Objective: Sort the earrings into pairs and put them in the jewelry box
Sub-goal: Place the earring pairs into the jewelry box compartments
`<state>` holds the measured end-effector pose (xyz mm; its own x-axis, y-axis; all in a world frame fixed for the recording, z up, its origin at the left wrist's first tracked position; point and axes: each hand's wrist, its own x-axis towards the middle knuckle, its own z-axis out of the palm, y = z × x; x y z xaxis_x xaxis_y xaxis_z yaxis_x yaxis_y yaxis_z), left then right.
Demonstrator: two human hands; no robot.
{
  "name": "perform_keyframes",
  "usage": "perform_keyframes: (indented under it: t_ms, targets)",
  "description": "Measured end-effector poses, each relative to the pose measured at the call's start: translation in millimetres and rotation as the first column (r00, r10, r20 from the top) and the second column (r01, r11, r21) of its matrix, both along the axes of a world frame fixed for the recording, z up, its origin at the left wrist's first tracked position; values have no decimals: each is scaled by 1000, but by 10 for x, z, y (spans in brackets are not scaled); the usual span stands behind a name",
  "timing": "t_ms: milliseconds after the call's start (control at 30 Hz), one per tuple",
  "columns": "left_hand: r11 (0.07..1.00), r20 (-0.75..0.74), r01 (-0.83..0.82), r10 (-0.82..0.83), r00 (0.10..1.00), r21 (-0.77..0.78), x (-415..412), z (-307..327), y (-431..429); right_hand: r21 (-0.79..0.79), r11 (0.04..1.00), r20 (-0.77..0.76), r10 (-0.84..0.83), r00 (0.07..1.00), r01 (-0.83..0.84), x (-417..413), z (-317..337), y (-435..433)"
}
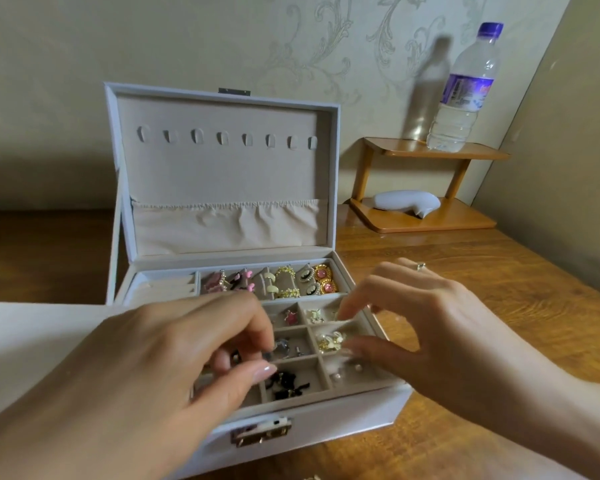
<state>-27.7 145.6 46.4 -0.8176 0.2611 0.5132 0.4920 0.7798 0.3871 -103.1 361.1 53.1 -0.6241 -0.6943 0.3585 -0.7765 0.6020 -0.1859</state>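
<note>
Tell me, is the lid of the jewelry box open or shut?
Open: the lid stands upright, showing its row of hooks.

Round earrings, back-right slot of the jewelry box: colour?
Round earrings: pink centres, gold rims. Best seen in the head view.

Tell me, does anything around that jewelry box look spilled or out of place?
Hardly. The jewelry box sits open with earrings split tidily among its compartments, and the water bottle stands upright. Only a small gold bit lies on the table at the picture's bottom edge, outside the box; too cut off to identify.
</note>
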Motion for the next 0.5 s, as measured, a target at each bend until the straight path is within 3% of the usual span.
perform_keyframes:
  t_ms: [133,200,233,300,400,500]
  targets:
    - [997,18,-44,43,999,56,243,-126,-29,-77,997,20,-3,1000,5,138,-73,90]
    - [994,93,-1,11,996,-107,453,-137,-146,-84,996,22,-4,1000,5,246,-120,135]
    - [984,139,-59,83,987,-166,595,-128,-191,-75,997,19,-9,1000,10,299,-144,151]
    - [989,206,-102,123,971,-110,880,-180,-265,-79,997,17,-24,1000,26,419,-203,169]
    - [978,157,-208,204,966,7,1059,-257,-249,-52,997,-22,-62,998,61,547,-326,180]
    - [943,261,-306,266,928,127,1163,-355,-334,-64,995,-62,-87,994,83,618,-453,170]
